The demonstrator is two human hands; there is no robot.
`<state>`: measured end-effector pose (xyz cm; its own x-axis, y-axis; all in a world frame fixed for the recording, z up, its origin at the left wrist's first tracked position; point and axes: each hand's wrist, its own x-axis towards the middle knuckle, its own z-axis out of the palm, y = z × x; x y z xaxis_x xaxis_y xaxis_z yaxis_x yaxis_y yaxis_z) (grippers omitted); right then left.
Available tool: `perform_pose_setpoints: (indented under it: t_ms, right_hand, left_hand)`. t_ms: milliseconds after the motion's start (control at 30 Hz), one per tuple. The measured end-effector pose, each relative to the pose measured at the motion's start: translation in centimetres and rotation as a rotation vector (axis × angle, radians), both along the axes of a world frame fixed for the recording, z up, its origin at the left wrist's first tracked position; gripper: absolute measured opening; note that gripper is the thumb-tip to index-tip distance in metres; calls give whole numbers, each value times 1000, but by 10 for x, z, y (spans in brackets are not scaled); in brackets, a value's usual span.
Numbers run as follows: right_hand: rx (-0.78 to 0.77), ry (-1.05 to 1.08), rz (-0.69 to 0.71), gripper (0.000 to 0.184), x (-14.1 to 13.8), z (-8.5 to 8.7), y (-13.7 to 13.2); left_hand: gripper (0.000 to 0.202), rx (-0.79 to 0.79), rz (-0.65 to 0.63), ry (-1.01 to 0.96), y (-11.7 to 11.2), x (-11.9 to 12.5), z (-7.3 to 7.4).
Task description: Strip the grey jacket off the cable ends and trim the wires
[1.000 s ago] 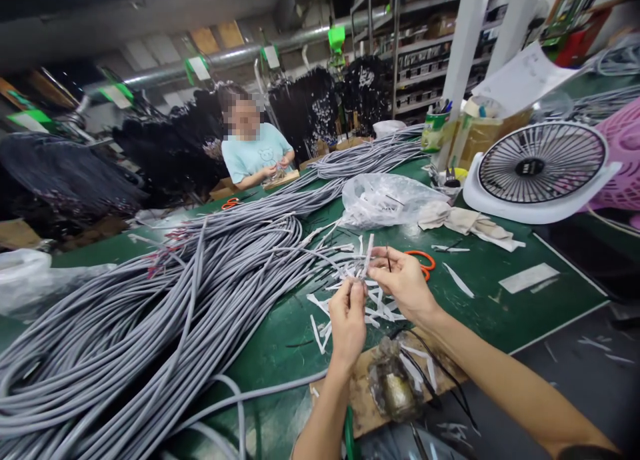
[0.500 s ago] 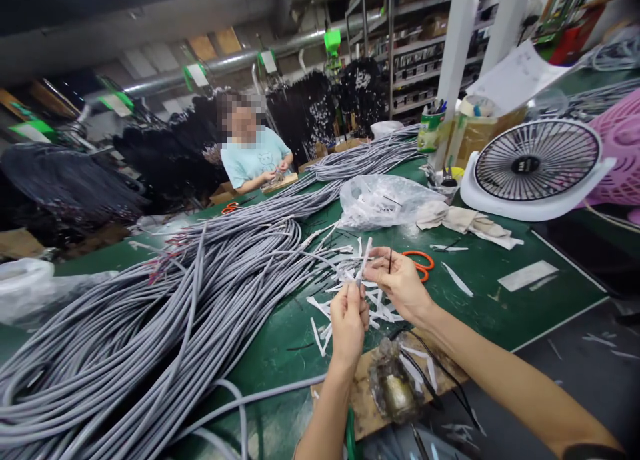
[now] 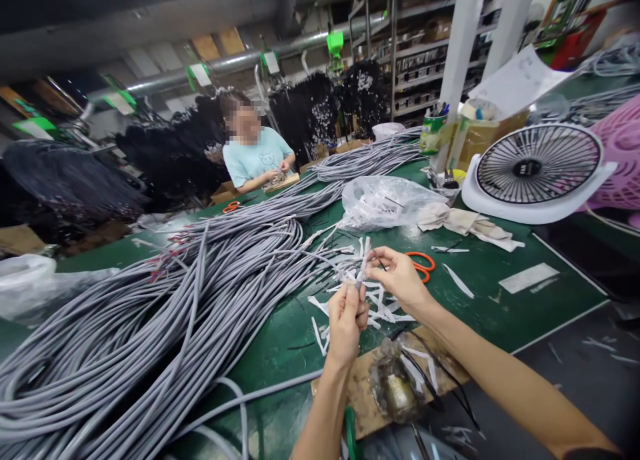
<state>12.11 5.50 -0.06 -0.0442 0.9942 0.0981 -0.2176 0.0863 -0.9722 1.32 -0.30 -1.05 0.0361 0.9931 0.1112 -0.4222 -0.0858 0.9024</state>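
Note:
My left hand (image 3: 346, 321) is closed in a pinch round the end of a grey cable (image 3: 240, 399) that loops back over the green table (image 3: 500, 267). My right hand (image 3: 397, 275) pinches the pale stripped tip (image 3: 364, 261) standing up from that cable end, just above my left hand. Below both hands lies a scatter of white sheath offcuts (image 3: 380, 308). Orange-handled scissors (image 3: 420, 263) lie right behind my right hand.
A big heap of grey cables (image 3: 150, 313) covers the table's left half. A plastic bag (image 3: 385, 200), a cloth (image 3: 465, 221) and a white fan (image 3: 540, 170) stand at the back right. A wooden block with a metal tool (image 3: 395, 387) sits at the near edge. A person in a light blue shirt (image 3: 257, 157) works at the far end.
My hands have kept their pinch on the cable end, with my right hand's fingers shifting slightly on the tip. The view has drifted a little.

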Motion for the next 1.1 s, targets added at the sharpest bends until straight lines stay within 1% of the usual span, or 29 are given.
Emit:
perform_pose_setpoints:
  t_ms: [33, 100, 133, 167, 200, 267, 333, 400, 533, 633, 700, 733, 833, 900, 933, 1000, 1033, 1100]
  right_hand:
    - [86, -86, -125, 19, 1, -1, 1]
    - [232, -180, -375, 17, 6, -2, 2]
    - [287, -201, -467, 17, 8, -1, 1]
    - [339, -230, -517, 17, 11, 0, -1]
    - [398, -284, -527, 15, 12, 2, -4]
    - [555, -463, -479, 11, 13, 4, -12]
    - [721, -658, -430, 12, 12, 5, -20]
    - [845, -773, -429, 11, 10, 4, -24]
    - [936, -866, -465, 10, 8, 3, -24]
    - [964, -937, -489, 12, 8, 5, -24]
    - [939, -971, -482, 14, 8, 5, -27]
    - [898, -977, -452, 16, 7, 6, -28]
    - [690, -928, -270, 20, 7, 6, -28]
    - [540, -821, -99, 22, 9, 6, -23]
    - [469, -725, -26, 24, 12, 6, -19]
    - [319, -450, 46, 30, 17, 6, -9]
    - [239, -290, 44, 32, 20, 7, -4]
    - [115, -20, -17, 34, 25, 9, 3]
  left_hand:
    - [37, -6, -21, -18, 0, -1, 1]
    - [37, -23, -57, -62, 0, -3, 2]
    - [36, -33, -65, -86, -1, -4, 3]
    - [35, -43, -67, -108, -1, -5, 4]
    - [34, -50, -64, -126, -1, -6, 5]
    - [33, -58, -57, -147, -1, -6, 7]
    - [33, -57, -50, -152, -1, -6, 7]
    - [32, -54, -41, -143, 0, -6, 7]
    - [33, -40, -24, -89, 2, -4, 4]
    - [35, -1, 4, 19, 2, -2, 1]
    - [34, 48, 61, 146, 1, -3, -2]
    - [33, 76, 95, 220, 0, -3, -3]
    - [30, 147, 162, 405, -1, -7, -7]
    - [28, 175, 154, 460, -2, -10, -9]
    - [29, 184, 141, 455, -2, -10, -10]
    - [31, 183, 95, 371, -1, -10, -9]
    - [33, 171, 65, 296, 0, -10, -8]
    - [36, 125, -6, 129, 1, -9, -5]
